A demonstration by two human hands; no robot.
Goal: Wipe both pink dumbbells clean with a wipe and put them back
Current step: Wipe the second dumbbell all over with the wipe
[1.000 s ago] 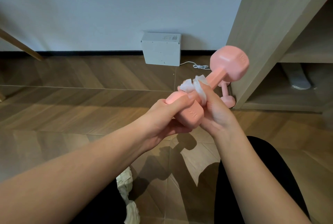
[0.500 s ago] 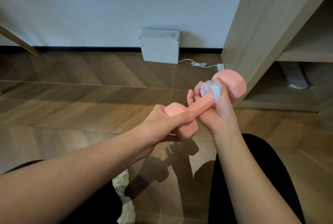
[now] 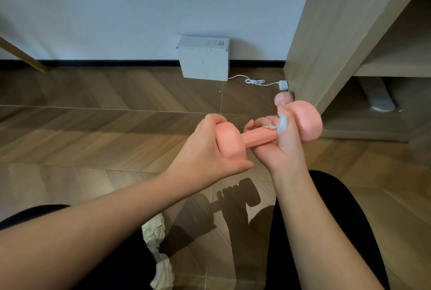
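- A pink dumbbell [image 3: 258, 136] is being held in the air above the floor, roughly level, one head pointing near-left and the other far-right, in the middle of the view.
- The left hand [image 3: 210, 152] is gripping the near-left head: fingers are curling over its top and the thumb is lying under it.
- The right hand [image 3: 282, 147] is wrapping round the handle right beside the far-right head, with the thumb pointing up along that head.
- A white wipe [image 3: 281, 122] is being pressed between the right hand and the handle; only a crumpled edge is showing by the thumb.
- The two hands are sitting close together on the one dumbbell, with a bare stretch of handle showing between them.
- A second pink dumbbell [image 3: 282, 98] is lying on the floor beyond the right thumb, just beside the foot of the wooden shelf unit [image 3: 326, 33]; only one head is showing.
- A white box [image 3: 204, 58] is standing against the far wall, and a white cable [image 3: 254, 81] is running from it to a small plug [image 3: 283, 85] by the shelf unit.
- The wood floor [image 3: 116, 103] is carrying the shadow of the hands and dumbbell.
- A pale shoe [image 3: 155, 231] and black trousers [image 3: 338, 208] are showing at the near edge.
- A slanted wooden leg [image 3: 23, 56] is crossing the far-left corner.
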